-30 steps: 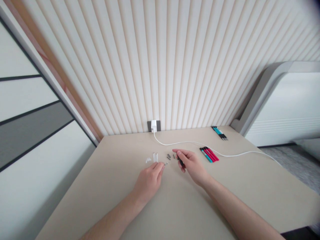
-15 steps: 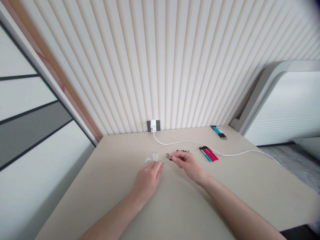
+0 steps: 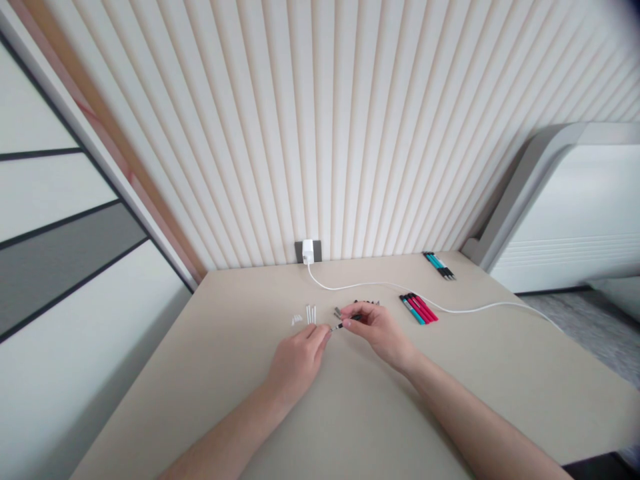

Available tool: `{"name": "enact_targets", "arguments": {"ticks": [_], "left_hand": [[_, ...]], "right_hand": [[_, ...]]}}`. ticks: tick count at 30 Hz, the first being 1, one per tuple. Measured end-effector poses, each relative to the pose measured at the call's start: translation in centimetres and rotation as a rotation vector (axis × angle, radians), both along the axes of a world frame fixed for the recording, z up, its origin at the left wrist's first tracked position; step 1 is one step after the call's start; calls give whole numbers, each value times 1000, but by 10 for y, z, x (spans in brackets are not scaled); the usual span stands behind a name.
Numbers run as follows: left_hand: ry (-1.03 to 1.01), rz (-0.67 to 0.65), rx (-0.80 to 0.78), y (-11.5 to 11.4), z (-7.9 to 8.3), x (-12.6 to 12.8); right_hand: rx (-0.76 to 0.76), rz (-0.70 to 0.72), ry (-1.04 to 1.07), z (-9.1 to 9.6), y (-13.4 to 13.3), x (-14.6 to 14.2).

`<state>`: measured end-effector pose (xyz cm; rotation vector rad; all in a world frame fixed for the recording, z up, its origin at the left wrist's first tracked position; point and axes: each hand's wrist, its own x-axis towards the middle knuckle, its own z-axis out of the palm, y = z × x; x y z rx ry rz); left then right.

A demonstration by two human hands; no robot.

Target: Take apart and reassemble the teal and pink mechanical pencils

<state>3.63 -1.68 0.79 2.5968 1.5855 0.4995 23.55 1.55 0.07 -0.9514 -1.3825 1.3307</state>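
Observation:
My left hand (image 3: pixel 300 357) rests on the beige table (image 3: pixel 250 400), fingers pinched on a tiny part at the tip of a black pen barrel (image 3: pixel 345 324). My right hand (image 3: pixel 380 328) is closed round that barrel and holds it pointing left toward the left fingertips. Just behind the hands lie several white refill tubes (image 3: pixel 311 314), small white tips (image 3: pixel 297 320) and small grey parts (image 3: pixel 338 311). Black pen parts (image 3: pixel 367 303) lie behind the right hand.
A bundle of red and teal pens (image 3: pixel 419 309) lies right of the hands, another teal and black bundle (image 3: pixel 439 265) farther back. A white charger (image 3: pixel 308 252) in the wall socket trails its cable (image 3: pixel 465 309) across the table to the right edge.
My right hand moved left and turned the black barrel so its end meets my left fingertips. My left hand stayed almost in place.

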Motion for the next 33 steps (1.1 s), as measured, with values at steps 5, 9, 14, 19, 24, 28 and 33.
{"name": "enact_targets", "arguments": {"ticks": [5, 9, 14, 19, 24, 28, 33], "left_hand": [[9, 1, 4, 0, 0, 0], [-7, -1, 11, 1, -3, 0], [-40, -3, 14, 1, -4, -1], [-75, -8, -10, 1, -4, 0], [-100, -41, -24, 1, -5, -1], [-133, -56, -43, 0, -7, -1], [-105, -32, -47, 1, -7, -1]], "right_hand": [[7, 22, -47, 4, -3, -1], [50, 66, -54, 9, -5, -1], [41, 76, -43, 4, -5, -3], [42, 67, -38, -3, -4, -3], [57, 87, -55, 3, -9, -7], [41, 134, -38, 6, -13, -11], [58, 99, -95, 4, -12, -11]]}}
